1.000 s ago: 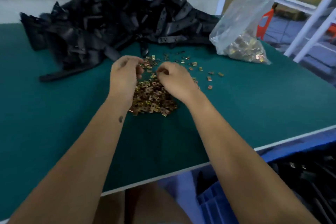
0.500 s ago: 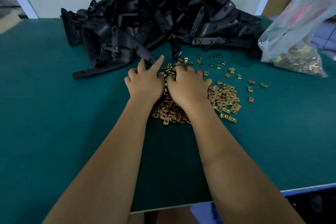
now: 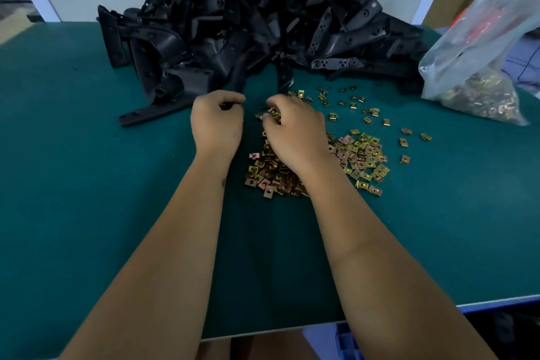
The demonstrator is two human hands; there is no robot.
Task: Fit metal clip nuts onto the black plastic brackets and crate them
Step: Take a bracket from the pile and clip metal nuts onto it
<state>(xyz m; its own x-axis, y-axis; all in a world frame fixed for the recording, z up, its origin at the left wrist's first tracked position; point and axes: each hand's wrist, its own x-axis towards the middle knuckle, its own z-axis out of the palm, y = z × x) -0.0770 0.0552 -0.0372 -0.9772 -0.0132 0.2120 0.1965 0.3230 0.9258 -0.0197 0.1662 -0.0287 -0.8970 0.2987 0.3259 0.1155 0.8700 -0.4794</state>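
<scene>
Pile of small brass-coloured metal clip nuts (image 3: 359, 159) at centre of green surface (image 3: 87, 199); heap of black plastic brackets (image 3: 248, 26) beyond. Left hand (image 3: 217, 123) curled, contents hidden; right hand (image 3: 295, 131) pinching nuts. Best practice: single nut, open end leading.

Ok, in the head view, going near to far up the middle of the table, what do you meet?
Bare green table → heap of clip nuts → right hand curled over nuts at the heap's far end → pile of black brackets.
</scene>
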